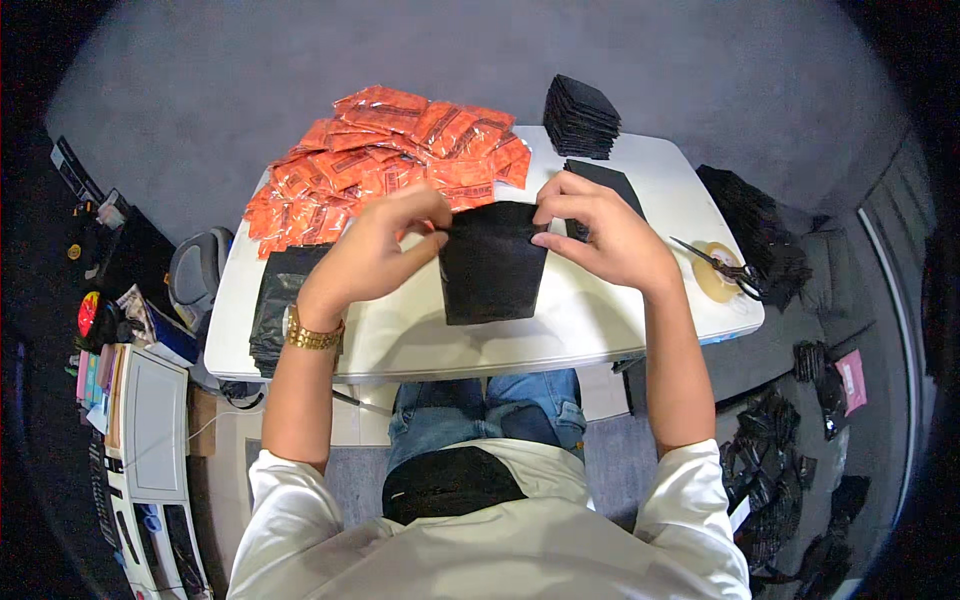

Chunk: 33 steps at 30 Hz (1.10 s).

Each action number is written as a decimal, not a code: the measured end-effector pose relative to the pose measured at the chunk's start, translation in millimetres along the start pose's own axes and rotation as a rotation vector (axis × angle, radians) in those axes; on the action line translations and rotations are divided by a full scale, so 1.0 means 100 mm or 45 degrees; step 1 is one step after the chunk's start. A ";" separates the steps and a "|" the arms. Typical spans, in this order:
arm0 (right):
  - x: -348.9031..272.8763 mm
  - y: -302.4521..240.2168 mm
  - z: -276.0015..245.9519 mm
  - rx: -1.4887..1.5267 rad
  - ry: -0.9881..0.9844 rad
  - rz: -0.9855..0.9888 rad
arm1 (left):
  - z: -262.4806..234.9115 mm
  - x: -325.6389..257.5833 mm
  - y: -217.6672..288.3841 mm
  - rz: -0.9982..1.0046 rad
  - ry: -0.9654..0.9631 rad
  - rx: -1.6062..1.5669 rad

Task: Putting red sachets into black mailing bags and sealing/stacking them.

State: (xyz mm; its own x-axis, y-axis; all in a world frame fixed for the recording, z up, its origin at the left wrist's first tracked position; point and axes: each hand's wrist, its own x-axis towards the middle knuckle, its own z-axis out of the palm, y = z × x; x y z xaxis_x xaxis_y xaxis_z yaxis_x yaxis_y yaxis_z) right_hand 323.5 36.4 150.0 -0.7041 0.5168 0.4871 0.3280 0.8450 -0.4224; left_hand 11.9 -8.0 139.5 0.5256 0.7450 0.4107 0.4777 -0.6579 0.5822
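Two hands, left hand & right hand, pinch one black pouch at desk centre; orange packets fill far-left corner; near edge w/ bare room.

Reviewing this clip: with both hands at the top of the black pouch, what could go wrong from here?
Both the left hand and right hand pinch only the top edge of the black pouch, so it could slip or close unevenly. The heap of orange packets overhangs the white table at its far edge; a nudge might spill some. The scissors lie near the right wrist.
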 end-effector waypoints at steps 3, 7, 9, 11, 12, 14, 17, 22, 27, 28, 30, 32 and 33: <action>-0.01 0.05 0.04 -0.019 0.021 -0.007 | 0.01 -0.02 -0.02 -0.046 0.060 0.005; -0.01 0.14 0.25 0.246 0.156 0.075 | 0.16 -0.10 -0.36 -0.078 0.161 -0.365; -0.07 0.23 0.58 0.362 0.220 0.155 | 0.32 -0.07 -0.47 -0.219 0.397 -0.586; -0.16 0.34 1.03 0.661 0.740 0.425 | 0.55 0.06 -0.45 -0.098 0.488 -0.604; -0.25 0.47 1.28 0.695 0.842 0.491 | 0.63 0.12 -0.46 -0.083 0.567 -0.578; -0.29 0.20 1.55 0.925 0.916 0.815 | 0.67 0.08 -0.46 -0.159 0.707 -0.483; -0.33 0.13 1.73 0.793 1.118 0.583 | 0.73 0.20 -0.30 -0.126 0.736 -0.470; -0.20 -0.01 1.72 0.521 1.148 0.658 | 0.66 0.21 -0.30 -0.104 0.763 -0.505; -0.18 0.05 1.74 0.441 1.184 0.708 | 0.66 0.18 -0.23 -0.202 0.677 -0.510; -0.19 0.10 1.74 0.441 1.186 0.710 | 0.63 0.16 -0.24 -0.202 0.674 -0.510; -0.20 0.18 1.73 0.263 1.244 0.639 | 0.53 0.10 -0.27 -0.273 0.535 -0.590; -0.20 0.18 1.72 0.266 1.254 0.622 | 0.54 0.06 -0.40 -0.196 0.552 -0.744; -0.22 0.19 1.71 0.258 1.262 0.615 | 0.54 0.10 -0.35 -0.119 0.561 -0.909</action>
State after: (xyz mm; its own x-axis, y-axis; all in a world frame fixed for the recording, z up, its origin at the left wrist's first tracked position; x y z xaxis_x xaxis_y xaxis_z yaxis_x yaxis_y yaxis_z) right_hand 237.5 17.5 1.1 0.3118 0.7419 0.5936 0.2589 0.5348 -0.8044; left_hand 38.3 16.4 84.8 0.1124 0.8653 0.4886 -0.1317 -0.4744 0.8704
